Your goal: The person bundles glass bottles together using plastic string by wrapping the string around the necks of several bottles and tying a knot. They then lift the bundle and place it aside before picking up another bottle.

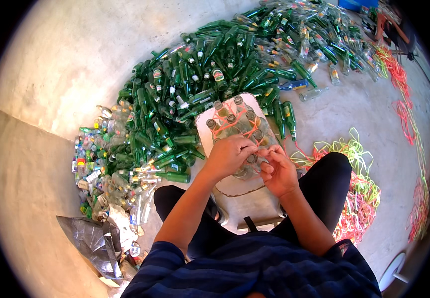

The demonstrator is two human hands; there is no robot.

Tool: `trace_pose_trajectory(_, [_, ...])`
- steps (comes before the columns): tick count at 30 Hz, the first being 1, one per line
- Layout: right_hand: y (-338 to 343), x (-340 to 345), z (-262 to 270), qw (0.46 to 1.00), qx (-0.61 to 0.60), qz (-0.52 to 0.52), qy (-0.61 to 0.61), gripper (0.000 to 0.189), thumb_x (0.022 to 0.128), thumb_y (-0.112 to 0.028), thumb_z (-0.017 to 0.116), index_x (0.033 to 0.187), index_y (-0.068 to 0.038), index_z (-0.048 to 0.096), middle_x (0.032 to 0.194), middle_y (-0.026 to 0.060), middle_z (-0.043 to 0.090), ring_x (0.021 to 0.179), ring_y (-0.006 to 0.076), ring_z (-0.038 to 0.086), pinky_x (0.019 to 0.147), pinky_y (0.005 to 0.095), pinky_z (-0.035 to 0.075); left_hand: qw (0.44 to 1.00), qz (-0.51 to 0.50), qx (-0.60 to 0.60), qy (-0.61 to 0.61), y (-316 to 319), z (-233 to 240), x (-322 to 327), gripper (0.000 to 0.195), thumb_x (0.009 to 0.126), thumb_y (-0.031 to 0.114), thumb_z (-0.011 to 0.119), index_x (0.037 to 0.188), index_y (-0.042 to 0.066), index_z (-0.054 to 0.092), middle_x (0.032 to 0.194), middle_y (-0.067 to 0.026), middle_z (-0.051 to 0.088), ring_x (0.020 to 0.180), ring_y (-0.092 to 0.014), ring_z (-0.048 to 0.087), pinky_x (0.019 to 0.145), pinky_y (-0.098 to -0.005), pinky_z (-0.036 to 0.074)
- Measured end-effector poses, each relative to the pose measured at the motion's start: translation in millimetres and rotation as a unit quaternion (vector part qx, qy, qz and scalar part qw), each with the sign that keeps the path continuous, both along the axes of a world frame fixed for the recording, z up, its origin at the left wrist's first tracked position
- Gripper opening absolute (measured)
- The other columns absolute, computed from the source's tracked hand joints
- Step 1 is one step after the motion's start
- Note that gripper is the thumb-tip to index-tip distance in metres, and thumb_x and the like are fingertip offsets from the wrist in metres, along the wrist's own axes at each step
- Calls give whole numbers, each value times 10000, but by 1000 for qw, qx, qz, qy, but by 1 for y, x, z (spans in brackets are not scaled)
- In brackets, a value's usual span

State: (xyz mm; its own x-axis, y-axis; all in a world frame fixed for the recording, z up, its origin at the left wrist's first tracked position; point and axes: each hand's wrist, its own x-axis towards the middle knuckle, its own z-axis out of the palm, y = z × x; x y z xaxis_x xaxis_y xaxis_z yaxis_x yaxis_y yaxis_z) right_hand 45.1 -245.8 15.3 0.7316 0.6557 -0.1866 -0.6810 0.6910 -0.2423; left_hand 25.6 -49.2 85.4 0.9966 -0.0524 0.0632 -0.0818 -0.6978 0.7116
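Clear glass bottles (244,126) stand upright in a bundle, with thin orange plastic strapping (233,111) criss-crossed around their necks. Under them is a white, rounded board or stool top (204,128) with a chipped edge, between my knees. My left hand (229,154) lies over the near bottles, thumb and forefinger pinched on the strapping. Close against it at the fingertips, my right hand (280,169) is turned palm inward and also pinches the strapping, its other fingers curled. The two hands hide some of the near bottles and the exact course of the strap between them.
A large heap of green glass bottles (185,82) lies beyond and to the left. Clear bottles (304,41) spread at the far right. Tangled pink and yellow strapping (360,205) lies beside my right knee. Dark sheeting (88,238) is at lower left. Another person's arm (397,28) shows at upper right.
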Motion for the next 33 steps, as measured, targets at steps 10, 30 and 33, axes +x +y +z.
trace_pose_trajectory(10, [-7, -10, -7, 1000, -6, -16, -4, 28, 1060, -148, 542, 1045, -136, 522, 869, 12, 508, 649, 118, 448, 728, 368, 455, 997, -70, 29, 1, 4, 8, -5, 301, 941, 241, 715, 1195, 81, 697, 957, -103, 633, 876, -214, 670, 740, -376, 534])
trace_pose_trajectory(30, [18, -50, -2, 847, -378, -124, -352, 61, 1038, -55, 494, 979, -71, 489, 764, 6, 450, 598, 90, 429, 664, 313, 526, 977, -43, 99, -185, 3, -29, -26, 375, 782, 284, 827, 1114, 160, 703, 987, -70, 675, 918, -286, 681, 802, -451, 526])
trace_pose_trajectory(33, [5, -47, -13, 800, -455, -94, -379, 68, 1035, -73, 558, 994, -70, 503, 816, 32, 526, 679, 113, 578, 628, 270, 495, 972, -26, 117, -200, -5, -48, -26, 376, 803, 326, 783, 1108, 132, 681, 1048, -87, 679, 971, -331, 673, 814, -494, 529])
